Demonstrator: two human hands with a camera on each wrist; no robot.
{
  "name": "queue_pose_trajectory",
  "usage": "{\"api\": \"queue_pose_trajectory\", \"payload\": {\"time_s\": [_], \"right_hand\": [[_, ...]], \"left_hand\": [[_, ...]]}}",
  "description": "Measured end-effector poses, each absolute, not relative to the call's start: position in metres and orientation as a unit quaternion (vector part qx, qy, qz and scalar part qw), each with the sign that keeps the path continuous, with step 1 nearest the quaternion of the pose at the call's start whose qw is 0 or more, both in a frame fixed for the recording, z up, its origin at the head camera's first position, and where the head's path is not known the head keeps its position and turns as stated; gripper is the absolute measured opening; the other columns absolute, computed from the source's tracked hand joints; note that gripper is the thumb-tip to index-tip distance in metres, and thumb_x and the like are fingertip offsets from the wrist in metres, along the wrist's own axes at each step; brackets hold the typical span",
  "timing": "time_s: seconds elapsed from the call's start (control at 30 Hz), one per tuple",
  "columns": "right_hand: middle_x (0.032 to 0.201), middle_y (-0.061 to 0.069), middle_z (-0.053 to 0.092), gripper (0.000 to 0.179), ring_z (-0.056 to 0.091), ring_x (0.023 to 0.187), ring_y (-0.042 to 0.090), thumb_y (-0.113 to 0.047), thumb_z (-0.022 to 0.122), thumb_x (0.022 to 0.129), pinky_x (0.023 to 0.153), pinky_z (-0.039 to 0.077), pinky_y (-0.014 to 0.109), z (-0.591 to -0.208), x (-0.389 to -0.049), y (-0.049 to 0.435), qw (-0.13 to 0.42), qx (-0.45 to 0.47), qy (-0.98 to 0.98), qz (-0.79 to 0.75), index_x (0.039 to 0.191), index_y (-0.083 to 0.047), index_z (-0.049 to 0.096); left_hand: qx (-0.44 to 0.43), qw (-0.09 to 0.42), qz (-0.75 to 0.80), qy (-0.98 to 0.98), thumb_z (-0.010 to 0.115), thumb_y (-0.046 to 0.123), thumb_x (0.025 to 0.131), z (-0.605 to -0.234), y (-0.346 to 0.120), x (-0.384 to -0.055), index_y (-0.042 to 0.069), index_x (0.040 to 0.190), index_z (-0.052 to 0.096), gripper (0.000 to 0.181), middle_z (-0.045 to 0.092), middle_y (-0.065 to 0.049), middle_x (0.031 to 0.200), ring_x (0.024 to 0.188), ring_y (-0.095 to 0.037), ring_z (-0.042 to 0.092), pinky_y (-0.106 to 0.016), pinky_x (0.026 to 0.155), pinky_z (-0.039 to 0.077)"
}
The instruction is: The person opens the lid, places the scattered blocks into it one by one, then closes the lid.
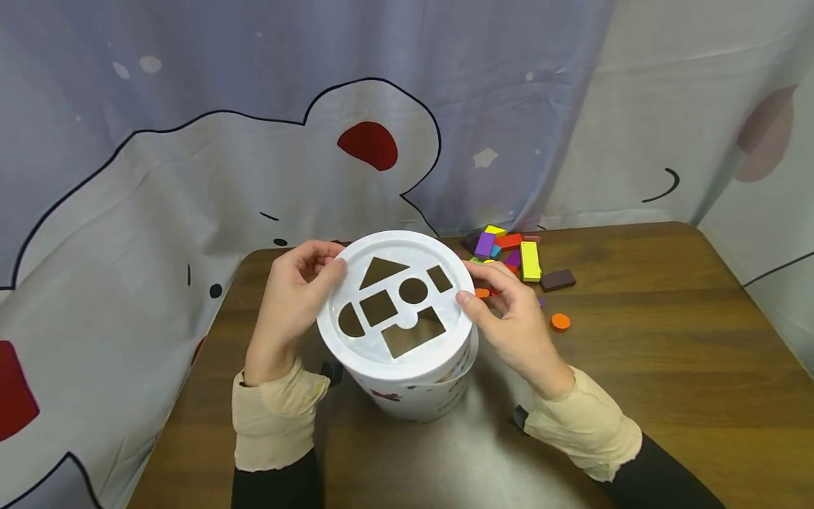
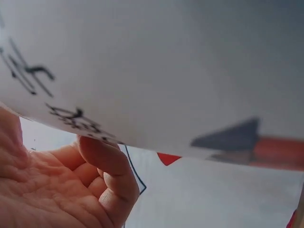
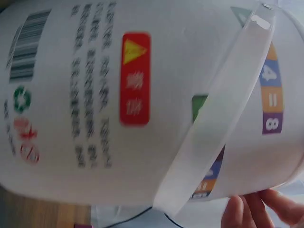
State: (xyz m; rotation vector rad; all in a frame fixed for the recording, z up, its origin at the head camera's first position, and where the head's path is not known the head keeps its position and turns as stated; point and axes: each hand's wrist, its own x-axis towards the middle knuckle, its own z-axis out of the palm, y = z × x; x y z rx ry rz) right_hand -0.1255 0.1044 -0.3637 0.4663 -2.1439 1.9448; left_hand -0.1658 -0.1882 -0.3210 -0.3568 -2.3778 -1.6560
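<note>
A pale curtain (image 1: 222, 177) printed with black outlines and red patches hung behind everything, the largest thing in sight. Before it spread a brown wooden table (image 1: 636, 353), its grain running across. On the table stood a white bucket (image 1: 413, 403) with coloured prints; the right wrist view showed its translucent handle (image 3: 216, 114) slanting across the wall, beside a red label (image 3: 135, 78). Over the bucket's mouth was the white lid (image 1: 403, 367), tilted, with part of the bucket's rim showing below its near right edge. It was pierced by a triangle, a rectangle, a circle, a square, a half-round and a larger notched opening. The left hand (image 1: 295, 297) pinched the lid's left edge, thumb on the upper face and the other fingers curled at the rim; the right hand (image 1: 515, 322) pinched the opposite edge likewise, its thumb on top. How far the fingertips reached underneath could not be told. Beyond the right hand lay a heap of coloured blocks (image 1: 509, 242), with a yellow block (image 1: 530, 261) at its right side, a dark brown block (image 1: 557, 280) just beside that, and, smallest, an orange disc (image 1: 560, 322) apart, nearer the wrist.
</note>
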Motion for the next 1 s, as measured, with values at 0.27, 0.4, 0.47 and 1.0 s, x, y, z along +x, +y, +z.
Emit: {"api": "queue_pose_trajectory", "payload": {"time_s": [0.27, 0.4, 0.47, 1.0], "right_hand": [[0.091, 0.002, 0.064, 0.034, 0.064, 0.073, 0.013, -0.005, 0.085, 0.08, 0.066, 0.055, 0.02, -0.36, -0.13, 0.097, 0.151, 0.084, -0.729, 0.662, 0.113, -0.002, 0.076], [0.084, 0.001, 0.062, 0.028, 0.06, 0.066, 0.012, -0.004, 0.083, 0.08, 0.062, 0.052, 0.018, -0.361, -0.131, 0.093, 0.172, 0.073, -0.729, 0.658, 0.107, -0.001, 0.078], [0.082, 0.001, 0.062, 0.026, 0.059, 0.065, 0.012, -0.002, 0.082, 0.08, 0.061, 0.051, 0.017, -0.361, -0.131, 0.092, 0.182, 0.073, -0.726, 0.659, 0.106, 0.0, 0.078], [0.08, 0.003, 0.069, 0.031, 0.056, 0.061, 0.012, 0.007, 0.074, 0.083, 0.055, 0.049, 0.017, -0.364, -0.13, 0.092, 0.226, 0.117, -0.614, 0.748, 0.114, 0.008, 0.073]], "left_hand": [[-0.145, 0.08, -0.572, -0.804, 0.054, 0.017, 0.106, -0.321, -0.194, -0.167, 0.001, 0.115, 0.071, 0.026, 0.071, -0.005, 0.097, 0.078, -0.015, 0.068, -0.026, 0.068, 0.059], [-0.167, 0.062, -0.548, -0.817, 0.053, 0.017, 0.107, -0.323, -0.203, -0.168, 0.004, 0.118, 0.071, 0.025, 0.071, -0.008, 0.105, 0.087, -0.016, 0.069, -0.025, 0.076, 0.058], [-0.178, 0.048, -0.536, -0.824, 0.053, 0.017, 0.107, -0.324, -0.209, -0.168, 0.006, 0.122, 0.07, 0.025, 0.071, -0.009, 0.112, 0.095, -0.016, 0.069, -0.024, 0.082, 0.057], [-0.265, -0.122, -0.53, -0.796, 0.042, 0.03, 0.112, -0.34, -0.216, -0.175, 0.025, 0.155, 0.046, 0.044, 0.053, 0.004, 0.153, 0.143, -0.019, 0.044, -0.028, 0.114, 0.04]]}}
